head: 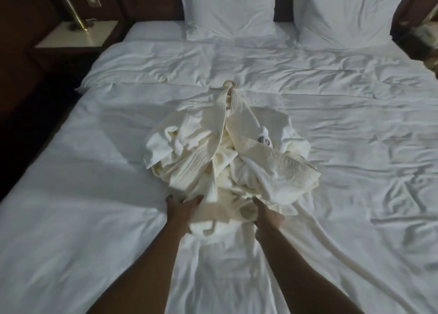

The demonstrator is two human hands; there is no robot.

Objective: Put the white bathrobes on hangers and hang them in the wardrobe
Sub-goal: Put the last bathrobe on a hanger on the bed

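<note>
**Bathrobe heap gathered at mid-bed, hanger already inside the collar**

The bed (94, 207) carries everything: a broad, soft expanse of wrinkled white duvet, giving me a clean flat place to work. Two plump square pillows (231, 8) stand against its head edge. At the bed's centre lies the pile of white bathrobes (227, 152), thick cream cloth, crumpled, with ribbed shawl lapels running toward the head edge and a small dark spiral emblem (263, 141) on the chest. How many robes the heap holds I cannot tell. A pale wooden hanger (229, 84) shows only its ring-shaped top, poking from the collar, so I judge one robe is already mounted. My left hand (181, 210) and right hand (265, 215) sit apart at the heap's near edge, toward the foot of the bed; the image is blurred here, but each appears clamped on a bunch of robe cloth, probably to lift it. A cloth strip trails toward me between my forearms, likely a belt.
</note>
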